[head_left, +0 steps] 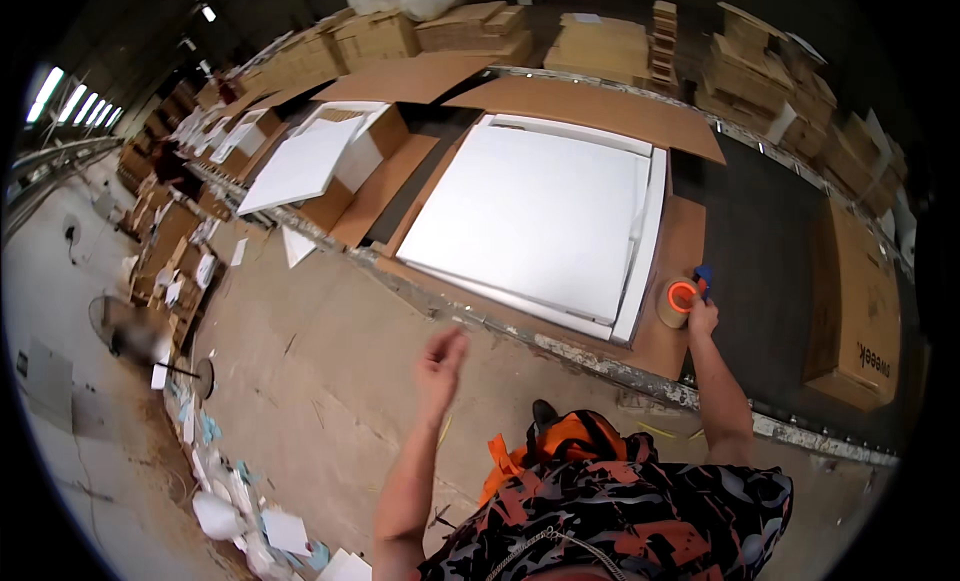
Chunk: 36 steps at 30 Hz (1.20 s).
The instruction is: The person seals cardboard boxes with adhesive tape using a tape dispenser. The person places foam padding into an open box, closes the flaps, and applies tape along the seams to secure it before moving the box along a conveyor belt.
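Note:
My right hand (703, 318) is closed on a tape dispenser (678, 301) with a blue part and an orange core, carrying a roll of brown tape. It is over the right flap of an open cardboard box (685, 246). Inside that box lies a large flat white panel (530, 216), with white edge strips (645, 246) around it. My left hand (443, 356) hangs in the air over the floor, short of the conveyor's near edge. Its fingers are loosely curled and slightly blurred, with nothing seen in them.
The boxes stand on a dark conveyor with a worn metal rail (590, 359). To the left, another open box holds a tilted white panel (305, 161). A closed carton (852, 306) stands at the right. Cardboard stacks (597, 49) line the back. A fan (130, 326) and scraps are at far left.

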Each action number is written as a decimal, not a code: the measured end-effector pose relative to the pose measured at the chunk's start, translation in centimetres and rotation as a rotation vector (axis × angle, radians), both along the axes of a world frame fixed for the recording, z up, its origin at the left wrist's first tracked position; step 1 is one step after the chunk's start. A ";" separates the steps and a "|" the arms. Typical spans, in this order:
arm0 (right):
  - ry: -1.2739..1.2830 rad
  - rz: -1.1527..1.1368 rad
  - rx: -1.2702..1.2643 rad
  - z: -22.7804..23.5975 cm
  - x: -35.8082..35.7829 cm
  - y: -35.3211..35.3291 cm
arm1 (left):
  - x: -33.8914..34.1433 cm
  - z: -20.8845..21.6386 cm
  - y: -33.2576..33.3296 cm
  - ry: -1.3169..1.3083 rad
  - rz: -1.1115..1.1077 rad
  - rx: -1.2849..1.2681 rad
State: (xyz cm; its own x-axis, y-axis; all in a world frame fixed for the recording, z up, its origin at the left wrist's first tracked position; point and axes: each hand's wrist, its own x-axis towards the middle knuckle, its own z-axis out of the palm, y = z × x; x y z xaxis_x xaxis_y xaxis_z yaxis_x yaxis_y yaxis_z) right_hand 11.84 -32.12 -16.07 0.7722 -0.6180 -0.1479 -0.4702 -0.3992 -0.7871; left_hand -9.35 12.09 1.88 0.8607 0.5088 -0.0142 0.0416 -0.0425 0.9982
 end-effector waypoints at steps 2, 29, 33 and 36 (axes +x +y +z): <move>0.057 0.055 -0.149 0.9 -0.2 -0.5 | 2.7 -1.6 5.0 -0.103 0.095 0.151; 0.020 0.592 -0.564 16.6 -5.0 17.9 | 22.3 -0.5 15.6 0.018 -0.477 1.133; 0.010 0.557 -0.530 17.4 -5.2 18.5 | 22.5 0.2 15.4 0.025 -0.478 1.123; 0.041 0.547 -0.520 17.9 -5.4 18.6 | 22.0 -0.1 15.4 0.005 -0.458 1.078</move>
